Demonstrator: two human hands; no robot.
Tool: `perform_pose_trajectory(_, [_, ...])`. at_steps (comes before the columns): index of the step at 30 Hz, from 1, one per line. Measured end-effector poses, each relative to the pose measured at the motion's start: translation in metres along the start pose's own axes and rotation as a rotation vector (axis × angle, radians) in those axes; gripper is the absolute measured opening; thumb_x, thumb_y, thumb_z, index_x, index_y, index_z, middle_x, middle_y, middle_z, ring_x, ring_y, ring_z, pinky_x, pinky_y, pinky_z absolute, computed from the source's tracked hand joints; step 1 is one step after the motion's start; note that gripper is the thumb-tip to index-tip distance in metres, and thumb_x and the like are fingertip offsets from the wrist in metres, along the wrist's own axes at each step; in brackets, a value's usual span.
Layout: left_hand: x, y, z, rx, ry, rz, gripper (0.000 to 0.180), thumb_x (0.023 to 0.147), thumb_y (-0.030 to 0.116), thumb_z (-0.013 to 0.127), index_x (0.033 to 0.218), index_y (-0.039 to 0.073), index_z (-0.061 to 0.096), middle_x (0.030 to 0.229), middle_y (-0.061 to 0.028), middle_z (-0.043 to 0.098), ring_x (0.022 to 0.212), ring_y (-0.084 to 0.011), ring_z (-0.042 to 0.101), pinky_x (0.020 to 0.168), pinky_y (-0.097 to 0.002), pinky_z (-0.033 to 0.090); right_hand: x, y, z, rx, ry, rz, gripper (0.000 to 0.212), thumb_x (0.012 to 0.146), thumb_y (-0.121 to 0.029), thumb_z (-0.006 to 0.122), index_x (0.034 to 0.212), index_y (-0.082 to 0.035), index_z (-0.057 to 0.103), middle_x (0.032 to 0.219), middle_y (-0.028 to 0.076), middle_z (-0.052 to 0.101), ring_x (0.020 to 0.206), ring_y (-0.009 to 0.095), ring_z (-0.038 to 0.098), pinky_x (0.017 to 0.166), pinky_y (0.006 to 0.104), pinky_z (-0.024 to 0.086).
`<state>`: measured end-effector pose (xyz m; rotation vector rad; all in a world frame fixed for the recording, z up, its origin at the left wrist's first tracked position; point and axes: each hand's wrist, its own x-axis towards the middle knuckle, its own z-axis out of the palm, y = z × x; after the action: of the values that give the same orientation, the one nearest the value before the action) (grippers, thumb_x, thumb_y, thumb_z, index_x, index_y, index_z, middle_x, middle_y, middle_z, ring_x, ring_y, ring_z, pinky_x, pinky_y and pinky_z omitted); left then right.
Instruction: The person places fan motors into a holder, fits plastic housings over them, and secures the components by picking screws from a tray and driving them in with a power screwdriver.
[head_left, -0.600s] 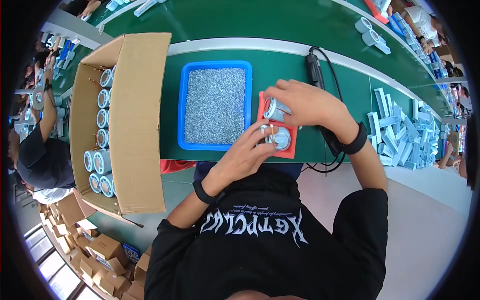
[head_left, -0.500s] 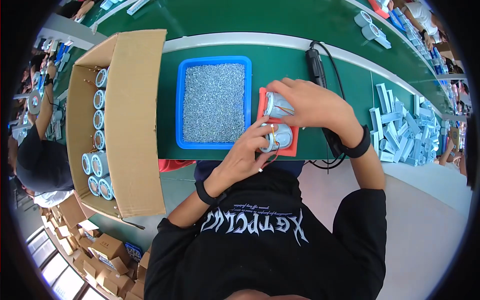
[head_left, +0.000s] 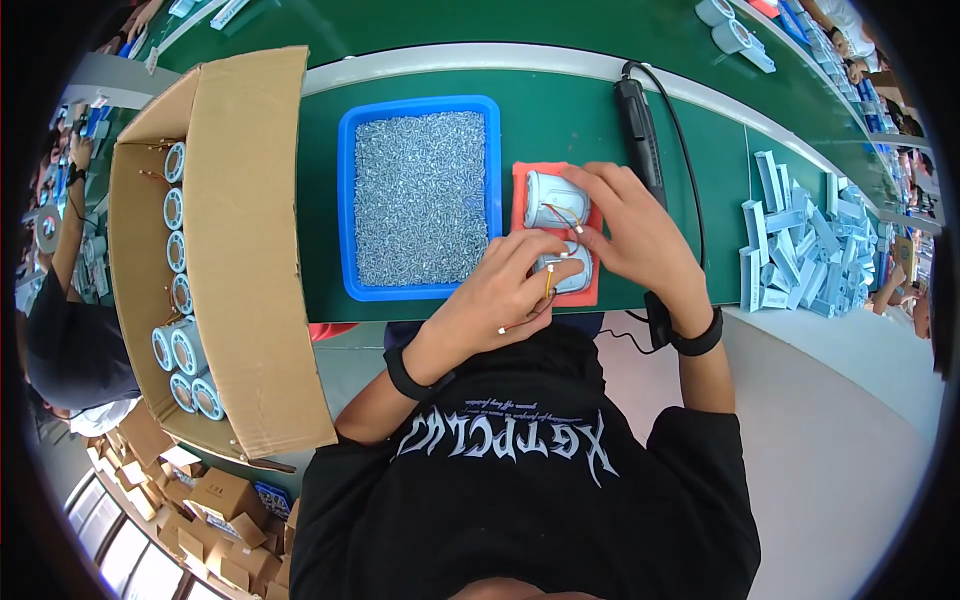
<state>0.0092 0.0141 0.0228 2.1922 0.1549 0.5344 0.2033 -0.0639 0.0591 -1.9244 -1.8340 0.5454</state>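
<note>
Two light-blue plastic cylinders with wires lie side by side in a red-orange holder (head_left: 519, 192) at the table's front edge. Around the right end of the far cylinder (head_left: 543, 198) curve the thumb and fingers of my right hand (head_left: 642, 235); red, yellow and dark wires lie across its side near my thumb. My left hand (head_left: 500, 292) has bent fingers over the near cylinder (head_left: 574, 280), covering much of it. Thin wires with small white plugs run between and below the left fingers.
A blue tray (head_left: 346, 200) of small metal screws stands left of the holder. Farther left is an open cardboard box (head_left: 250, 250) with several similar cylinders. A black corded electric screwdriver (head_left: 638, 130) lies behind my right hand. Light-blue channel-shaped parts (head_left: 790, 245) are heaped at the right.
My right hand has slid from over the far cylinder to its right end, uncovering its side and wires. The left hand has shifted slightly right over the near cylinder. The whole view has moved a little.
</note>
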Motion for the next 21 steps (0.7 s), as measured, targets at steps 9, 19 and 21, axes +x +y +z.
perform_pose_trajectory(9, [0.004, -0.008, -0.015, 0.012, -0.031, -0.046, 0.052, 0.062, 0.000, 0.069, 0.112, 0.010, 0.060, 0.109, -0.0104, 0.052, 0.103, -0.0308, 0.051, 0.088, -0.0399, 0.041, 0.007, 0.006, 0.007, -0.163, 0.050, -0.064, 0.052, 0.076, -0.011, 0.067, 0.125, -0.005, 0.049, 0.114, 0.012, 0.053, 0.103, 0.030, 0.052, 0.084, 0.0365, 0.047])
perform_pose_trajectory(19, [0.002, -0.006, -0.010, 0.041, -0.044, -0.023, 0.051, 0.063, 0.001, 0.071, 0.113, 0.011, 0.062, 0.114, -0.0109, 0.052, 0.102, -0.0312, 0.051, 0.089, -0.0407, 0.042, 0.003, 0.006, 0.023, -0.117, 0.134, -0.028, 0.053, 0.079, -0.012, 0.064, 0.128, -0.004, 0.046, 0.121, 0.015, 0.050, 0.111, 0.031, 0.047, 0.091, 0.0371, 0.043])
perform_pose_trajectory(21, [0.006, -0.003, -0.013, 0.004, -0.081, -0.042, 0.046, 0.065, 0.002, 0.073, 0.109, 0.011, 0.065, 0.115, -0.0113, 0.053, 0.101, -0.0309, 0.052, 0.088, -0.0410, 0.042, -0.005, 0.008, 0.014, -0.084, 0.191, -0.010, 0.052, 0.080, -0.012, 0.064, 0.128, -0.004, 0.045, 0.123, 0.015, 0.049, 0.113, 0.031, 0.046, 0.092, 0.0374, 0.042])
